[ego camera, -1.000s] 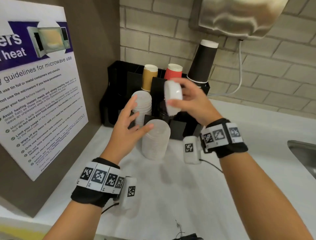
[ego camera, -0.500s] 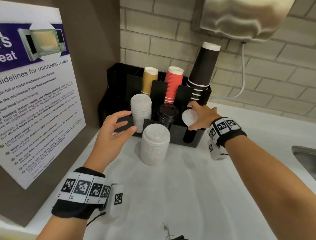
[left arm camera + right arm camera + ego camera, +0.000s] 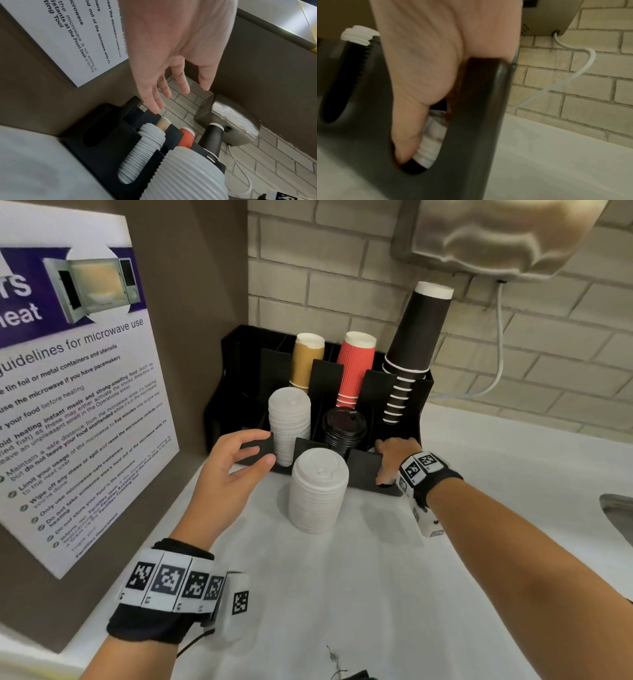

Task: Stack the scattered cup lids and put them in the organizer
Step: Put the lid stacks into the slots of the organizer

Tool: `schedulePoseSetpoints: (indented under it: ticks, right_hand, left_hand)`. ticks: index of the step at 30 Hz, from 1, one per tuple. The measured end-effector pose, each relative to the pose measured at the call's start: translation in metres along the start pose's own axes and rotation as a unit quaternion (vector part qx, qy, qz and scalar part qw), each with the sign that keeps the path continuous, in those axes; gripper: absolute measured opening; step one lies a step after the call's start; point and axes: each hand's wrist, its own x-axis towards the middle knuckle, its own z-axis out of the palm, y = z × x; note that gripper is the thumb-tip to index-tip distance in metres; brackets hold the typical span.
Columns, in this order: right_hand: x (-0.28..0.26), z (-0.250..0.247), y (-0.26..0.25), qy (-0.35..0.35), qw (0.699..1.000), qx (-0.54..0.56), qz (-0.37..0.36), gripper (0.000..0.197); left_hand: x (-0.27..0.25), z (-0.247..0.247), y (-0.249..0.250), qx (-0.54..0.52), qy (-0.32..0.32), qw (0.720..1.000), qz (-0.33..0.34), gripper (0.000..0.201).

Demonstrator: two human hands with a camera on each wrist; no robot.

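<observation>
Low in the right of the head view, the right hand [image 3: 394,462] is sunk into the front right slot of the black organizer [image 3: 239,392]; the right wrist view shows its thumb curled against a short stack of small white lids [image 3: 431,142] at the bottom of that slot, so it appears to hold them, though the fingers behind are hidden. The left hand [image 3: 233,470] hovers in the middle left of the frame with fingers loosely spread and empty, just beside the slotted white lids [image 3: 289,422]. The tall loose stack of white lids [image 3: 318,491] stands on the white counter [image 3: 394,594] at centre, just in front of the organizer, with the black lids [image 3: 344,426] behind it. That stack looks light and thin-walled: nested plastic, stiff enough along its ribbed sides but apt to shear or topple if taken by the top alone. It would likely handle best gripped around the lower middle with the fingers wrapped wide, perhaps with the other hand steadying the top lid, and squeezed gently, since the rims could flex or pop apart.
</observation>
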Motion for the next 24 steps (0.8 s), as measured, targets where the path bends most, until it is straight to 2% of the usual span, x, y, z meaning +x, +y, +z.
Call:
schedulePoseSetpoints:
  ticks: [3, 8, 10, 11, 12, 13, 14, 15, 16, 18, 21, 24]
  right_hand:
    - [0.001, -0.004, 0.004, -0.074, 0.996, 0.048, -0.004, 0.078]
    - [-0.010, -0.023, 0.004, -0.084, 0.994, 0.067, 0.010, 0.047]
    - [-0.016, -0.036, 0.006, 0.002, 0.989, 0.144, 0.013, 0.036]
    - [-0.021, -0.041, 0.007, 0.086, 0.973, 0.216, -0.001, 0.036]
    - [-0.030, -0.047, 0.002, 0.179, 0.938, 0.296, -0.027, 0.034]
    - [-0.042, -0.052, -0.006, 0.242, 0.895, 0.369, -0.062, 0.030]
    - [-0.055, -0.056, -0.016, 0.257, 0.863, 0.424, -0.100, 0.025]
    - [-0.066, -0.058, -0.027, 0.240, 0.850, 0.448, -0.143, 0.025]
    - [-0.073, -0.059, -0.039, 0.206, 0.855, 0.439, -0.185, 0.032]
    - [-0.081, -0.055, -0.058, 0.128, 0.889, 0.378, -0.225, 0.058]
    - [-0.080, -0.045, -0.075, 0.079, 0.919, 0.332, -0.199, 0.086]
    - [-0.078, -0.037, -0.086, 0.057, 0.929, 0.322, -0.170, 0.096]
  left_hand:
    - [0.000, -0.002, -0.001, 0.005, 0.003, 1.000, -0.004, 0.028]
    - [0.000, -0.004, 0.000, 0.010, 0.004, 1.000, -0.006, 0.029]
    - [0.001, -0.005, 0.000, 0.006, 0.008, 1.000, -0.006, 0.028]
    - [0.001, -0.006, 0.000, 0.003, 0.009, 1.000, -0.007, 0.028]
    - [0.001, -0.006, -0.001, -0.001, 0.007, 1.000, -0.009, 0.028]
    - [0.001, -0.006, -0.001, -0.006, 0.006, 1.000, -0.011, 0.028]
    - [0.000, -0.005, -0.002, -0.011, 0.004, 1.000, -0.014, 0.027]
    - [0.000, -0.005, -0.002, -0.016, 0.003, 1.000, -0.017, 0.027]
    - [0.000, -0.004, -0.003, -0.022, 0.000, 1.000, -0.019, 0.026]
    - [0.001, -0.002, -0.005, -0.031, -0.005, 0.999, -0.021, 0.025]
    - [-0.001, 0.000, -0.007, -0.039, -0.011, 0.999, -0.027, 0.026]
    - [-0.004, 0.000, -0.010, -0.036, -0.016, 0.999, -0.033, 0.026]
